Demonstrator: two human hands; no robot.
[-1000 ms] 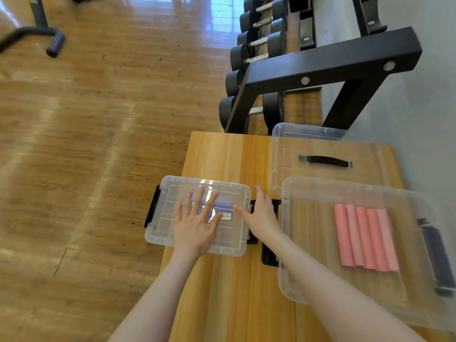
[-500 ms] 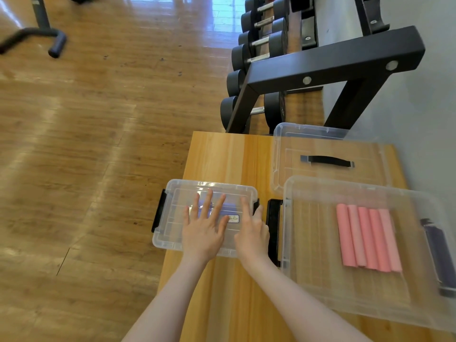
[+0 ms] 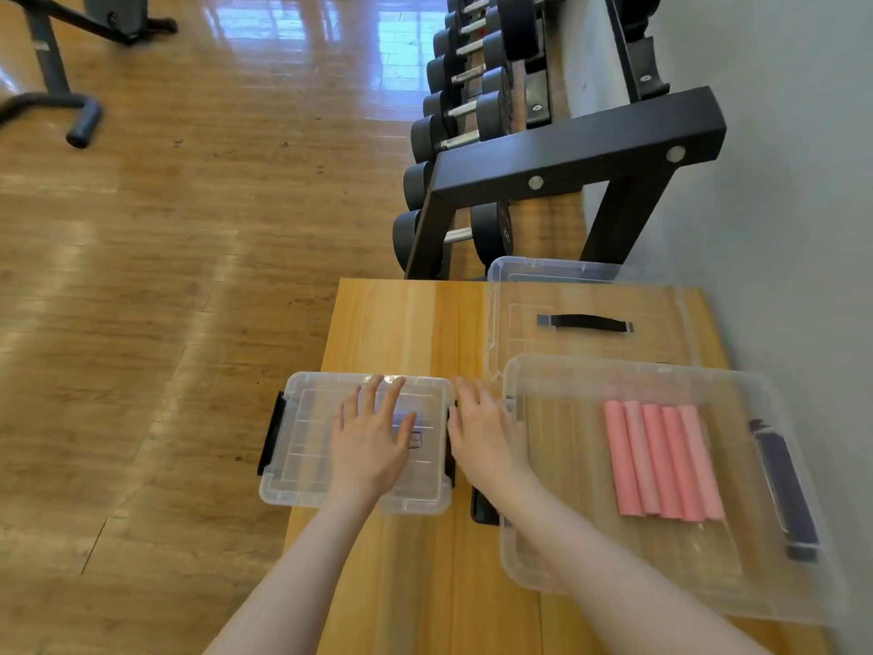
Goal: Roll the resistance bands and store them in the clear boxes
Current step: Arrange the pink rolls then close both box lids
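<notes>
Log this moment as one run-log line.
left hand: flat on small box lid | right hand: at small box's right latch | pink rolls: in open large box | large lid: off, behind

Pretty clearly a gym: black dumbbell rack (image 3: 557, 167) loaded with dumbbells (image 3: 453, 134), shiny wood floor (image 3: 189, 276), some exercise machine's frame (image 3: 52, 101) nearby.

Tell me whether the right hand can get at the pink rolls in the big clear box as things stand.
Probably yes. The big box has no lid on; its lid lies behind it on the table. The pink rolls lie exposed on its floor, and the right hand sits just outside its left wall, holding nothing.
</notes>
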